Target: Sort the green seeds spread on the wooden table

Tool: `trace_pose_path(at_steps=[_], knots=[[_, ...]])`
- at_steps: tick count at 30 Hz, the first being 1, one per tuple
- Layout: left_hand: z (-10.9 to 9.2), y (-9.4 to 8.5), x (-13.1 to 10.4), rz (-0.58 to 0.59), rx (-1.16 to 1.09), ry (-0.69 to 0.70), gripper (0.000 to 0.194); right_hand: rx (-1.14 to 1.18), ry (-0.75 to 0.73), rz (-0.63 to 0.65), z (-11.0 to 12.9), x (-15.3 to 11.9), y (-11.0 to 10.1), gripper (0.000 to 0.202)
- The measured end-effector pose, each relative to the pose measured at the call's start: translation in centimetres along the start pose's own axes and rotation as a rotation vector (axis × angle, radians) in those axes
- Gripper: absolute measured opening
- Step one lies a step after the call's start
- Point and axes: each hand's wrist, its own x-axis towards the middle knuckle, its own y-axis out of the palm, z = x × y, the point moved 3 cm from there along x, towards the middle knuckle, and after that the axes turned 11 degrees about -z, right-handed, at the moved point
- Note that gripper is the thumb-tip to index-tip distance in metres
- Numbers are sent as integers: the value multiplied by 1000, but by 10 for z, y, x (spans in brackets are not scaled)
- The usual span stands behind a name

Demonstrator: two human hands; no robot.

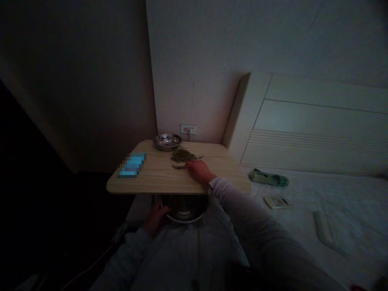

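Note:
Small dark green grains [182, 155] lie in a loose pile on a light wooden table [157, 178]. My right hand [200, 170] rests on the table at the pile's near right edge, fingers bent and close together beside a thin line of grains; whether anything is between them is too small to tell. Below the table's front edge, my left hand [156, 217] grips the left rim of a large metal bowl [185, 212], which sits at my lap, partly hidden under the tabletop. A smaller metal bowl [167, 142] stands at the table's back left, behind the pile.
A pixelated blue screen [132, 165] lies on the table's left side. Behind the table is a wall socket [188, 129] with a plug. On the bed [303, 202] at the right lie a green bottle-shaped item [268, 178], a small flat box [277, 202] and a pale object [325, 230].

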Motion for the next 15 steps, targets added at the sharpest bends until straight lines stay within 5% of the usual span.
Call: trace_pose_path(at_steps=[15], knots=[[-2, 1, -1, 13, -7, -35, 30, 174, 55, -102, -9, -27, -13, 27]])
